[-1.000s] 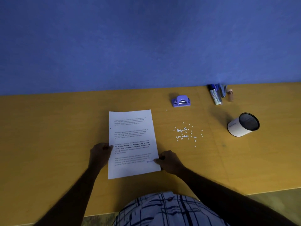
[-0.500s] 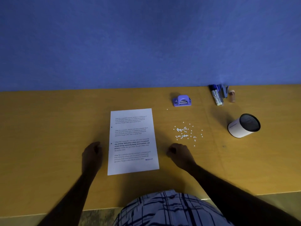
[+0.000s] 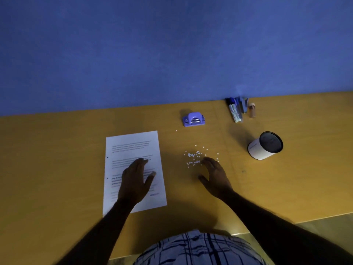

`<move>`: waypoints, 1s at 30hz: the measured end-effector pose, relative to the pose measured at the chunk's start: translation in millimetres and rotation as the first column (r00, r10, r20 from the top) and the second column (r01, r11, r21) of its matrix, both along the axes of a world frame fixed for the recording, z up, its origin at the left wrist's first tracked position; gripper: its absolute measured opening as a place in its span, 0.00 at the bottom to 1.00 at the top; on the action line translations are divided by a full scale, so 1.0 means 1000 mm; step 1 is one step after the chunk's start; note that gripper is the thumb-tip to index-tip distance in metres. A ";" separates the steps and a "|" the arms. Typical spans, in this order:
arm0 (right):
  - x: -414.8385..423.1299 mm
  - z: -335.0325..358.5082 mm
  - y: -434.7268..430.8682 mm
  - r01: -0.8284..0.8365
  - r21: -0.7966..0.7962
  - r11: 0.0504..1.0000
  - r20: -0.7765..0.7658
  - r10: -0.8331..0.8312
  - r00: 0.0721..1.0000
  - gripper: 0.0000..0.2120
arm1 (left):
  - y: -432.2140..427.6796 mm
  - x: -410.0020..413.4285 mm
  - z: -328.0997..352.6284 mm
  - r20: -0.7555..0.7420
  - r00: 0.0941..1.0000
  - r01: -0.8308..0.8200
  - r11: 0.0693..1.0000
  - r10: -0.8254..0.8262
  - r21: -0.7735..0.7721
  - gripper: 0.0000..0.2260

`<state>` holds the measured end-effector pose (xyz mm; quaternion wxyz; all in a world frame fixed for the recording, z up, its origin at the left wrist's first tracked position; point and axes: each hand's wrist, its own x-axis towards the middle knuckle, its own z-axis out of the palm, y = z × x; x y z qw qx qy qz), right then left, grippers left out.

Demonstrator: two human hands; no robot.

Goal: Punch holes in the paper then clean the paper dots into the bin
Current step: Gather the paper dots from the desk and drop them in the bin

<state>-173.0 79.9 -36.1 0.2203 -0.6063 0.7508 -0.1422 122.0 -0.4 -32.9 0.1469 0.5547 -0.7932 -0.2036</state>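
One printed sheet point(image 3: 133, 150), two punched holes at its left edge, left hand point(image 3: 134, 180) flat, grasping nothing. Right hand point(image 3: 214, 175), fingers spread and empty, touches scattered round dots point(image 3: 193, 156); one cylindrical bin point(image 3: 265, 145) nearby.

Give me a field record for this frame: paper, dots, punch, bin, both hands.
paper: flat on table, two holes at its left edge
paper dots: scattered on table, right of paper
hole punch: behind the dots, untouched
bin: white cylinder, tilted, far right
left hand: open, palm down over paper
right hand: open, fingers at the dots
step: dots not yet in bin
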 end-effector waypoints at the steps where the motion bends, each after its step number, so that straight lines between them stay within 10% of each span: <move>1: -0.007 -0.002 -0.002 0.010 0.015 1.000 0.013 -0.010 1.000 0.33 | -0.003 -0.010 0.000 0.012 1.000 0.027 1.000 -0.028 0.012 0.25; 15: -0.050 -0.042 -0.041 0.100 0.051 0.994 -0.138 -0.093 0.986 0.45 | -0.057 -0.094 0.001 0.150 0.971 0.169 0.980 -0.184 0.105 0.31; 30: -0.026 -0.053 -0.030 -0.364 -0.074 0.928 -0.228 0.340 0.912 0.47 | -0.117 -0.132 -0.026 0.338 0.912 0.220 0.973 -0.232 0.073 0.43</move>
